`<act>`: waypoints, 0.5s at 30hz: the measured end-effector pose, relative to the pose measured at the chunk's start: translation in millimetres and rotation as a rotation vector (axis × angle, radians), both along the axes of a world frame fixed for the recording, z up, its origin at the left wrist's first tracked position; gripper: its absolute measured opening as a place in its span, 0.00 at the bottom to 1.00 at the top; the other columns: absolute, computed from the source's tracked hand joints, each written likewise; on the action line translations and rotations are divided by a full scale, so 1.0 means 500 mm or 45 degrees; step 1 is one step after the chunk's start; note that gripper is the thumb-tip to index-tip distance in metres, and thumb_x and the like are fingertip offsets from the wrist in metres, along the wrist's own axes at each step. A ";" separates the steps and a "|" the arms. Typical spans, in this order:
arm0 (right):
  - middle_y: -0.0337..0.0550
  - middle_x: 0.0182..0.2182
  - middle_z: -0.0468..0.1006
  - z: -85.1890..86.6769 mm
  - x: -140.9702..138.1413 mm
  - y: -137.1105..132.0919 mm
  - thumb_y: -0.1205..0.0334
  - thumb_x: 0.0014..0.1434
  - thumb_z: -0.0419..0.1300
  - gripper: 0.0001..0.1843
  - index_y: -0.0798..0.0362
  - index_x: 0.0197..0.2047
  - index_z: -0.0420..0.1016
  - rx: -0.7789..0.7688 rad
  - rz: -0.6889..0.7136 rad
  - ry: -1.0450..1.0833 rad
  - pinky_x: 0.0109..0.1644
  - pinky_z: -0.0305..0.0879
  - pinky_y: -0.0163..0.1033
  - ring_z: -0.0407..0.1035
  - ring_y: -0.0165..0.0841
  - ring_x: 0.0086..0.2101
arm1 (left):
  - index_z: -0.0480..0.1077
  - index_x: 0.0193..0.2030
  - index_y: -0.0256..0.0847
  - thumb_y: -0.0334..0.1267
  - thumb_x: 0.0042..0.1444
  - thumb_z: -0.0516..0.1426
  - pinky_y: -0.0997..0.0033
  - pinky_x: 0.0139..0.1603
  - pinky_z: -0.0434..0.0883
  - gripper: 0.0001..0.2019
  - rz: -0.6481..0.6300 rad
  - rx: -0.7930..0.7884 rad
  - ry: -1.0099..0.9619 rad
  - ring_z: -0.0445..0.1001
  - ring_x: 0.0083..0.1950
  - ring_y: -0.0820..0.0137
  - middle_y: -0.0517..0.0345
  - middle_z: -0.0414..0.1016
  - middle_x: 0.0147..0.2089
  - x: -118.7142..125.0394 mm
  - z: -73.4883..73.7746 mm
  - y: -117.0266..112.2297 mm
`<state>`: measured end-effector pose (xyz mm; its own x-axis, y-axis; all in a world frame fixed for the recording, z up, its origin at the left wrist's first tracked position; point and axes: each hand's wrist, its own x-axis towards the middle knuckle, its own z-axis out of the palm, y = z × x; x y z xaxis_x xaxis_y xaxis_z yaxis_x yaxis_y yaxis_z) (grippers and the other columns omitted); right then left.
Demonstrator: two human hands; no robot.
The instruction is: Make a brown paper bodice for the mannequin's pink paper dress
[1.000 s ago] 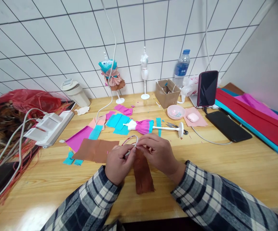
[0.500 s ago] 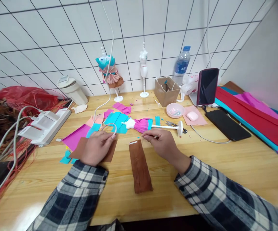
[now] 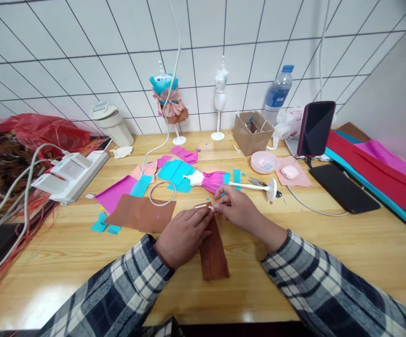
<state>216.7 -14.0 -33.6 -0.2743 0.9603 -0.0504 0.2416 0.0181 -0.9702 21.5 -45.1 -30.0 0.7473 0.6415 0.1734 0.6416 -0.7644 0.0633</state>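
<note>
A small white dress form in a pink skirt (image 3: 214, 181) lies on its side on the wooden surface (image 3: 259, 290), its neck to the person's left and its round base to the right; everything here is placed from it. Nearer the person than the form is a strip of brown paper (image 3: 214, 255). The left hand (image 3: 185, 236) rests flat across the strip's upper part, palm down, fingers close together. The right hand (image 3: 235, 208) pinches a white sliver (image 3: 211, 208) between thumb and fingertip at the strip's far end. A thin white ring (image 3: 163, 204) lies left of the form and nearer the person, partly over a wider brown sheet (image 3: 124, 213).

Beyond the form's base, a shallow pink bowl (image 3: 258, 169) holds small shiny bits, too tiny for me to make out. Farther back from the form, an open cardboard box (image 3: 247, 142) contains pale thin pieces and a blue scrap. Behind that box stands a blue-capped bottle (image 3: 279, 93). Far back to the form's left, a pale lidded container (image 3: 116, 127) leans at an angle; its contents are hidden.
</note>
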 end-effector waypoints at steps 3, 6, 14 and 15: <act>0.32 0.24 0.76 -0.002 -0.001 0.022 0.71 0.55 0.55 0.09 0.48 0.33 0.59 0.064 0.053 -0.166 0.28 0.61 0.33 0.70 0.30 0.24 | 0.65 0.62 0.38 0.38 0.62 0.56 0.55 0.58 0.68 0.22 0.038 -0.075 0.023 0.68 0.61 0.57 0.45 0.69 0.61 -0.002 0.002 0.001; 0.31 0.23 0.73 0.000 -0.002 0.041 0.72 0.52 0.57 0.10 0.49 0.31 0.59 0.204 0.131 -0.455 0.27 0.55 0.33 0.66 0.29 0.24 | 0.66 0.61 0.40 0.40 0.61 0.57 0.51 0.60 0.66 0.21 0.082 -0.129 0.006 0.67 0.61 0.55 0.45 0.68 0.61 -0.002 0.013 0.000; 0.33 0.24 0.69 0.014 -0.013 0.076 0.74 0.51 0.58 0.10 0.50 0.31 0.61 0.332 0.205 -0.753 0.28 0.49 0.34 0.62 0.29 0.26 | 0.65 0.62 0.44 0.45 0.63 0.55 0.45 0.64 0.56 0.22 0.112 -0.192 0.055 0.65 0.62 0.55 0.49 0.68 0.63 -0.002 0.025 -0.003; 0.33 0.24 0.69 0.016 -0.014 0.078 0.74 0.51 0.58 0.10 0.50 0.31 0.61 0.322 0.221 -0.764 0.28 0.49 0.34 0.62 0.29 0.26 | 0.64 0.62 0.44 0.46 0.62 0.55 0.44 0.65 0.55 0.22 0.116 -0.197 0.058 0.65 0.61 0.55 0.50 0.68 0.63 -0.002 0.026 -0.003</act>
<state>209.7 25.1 -25.4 -0.4201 0.9072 -0.0216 0.7105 0.3141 -0.6297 20.4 -46.5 -17.1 0.6895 0.7234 0.0350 0.7127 -0.6863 0.1451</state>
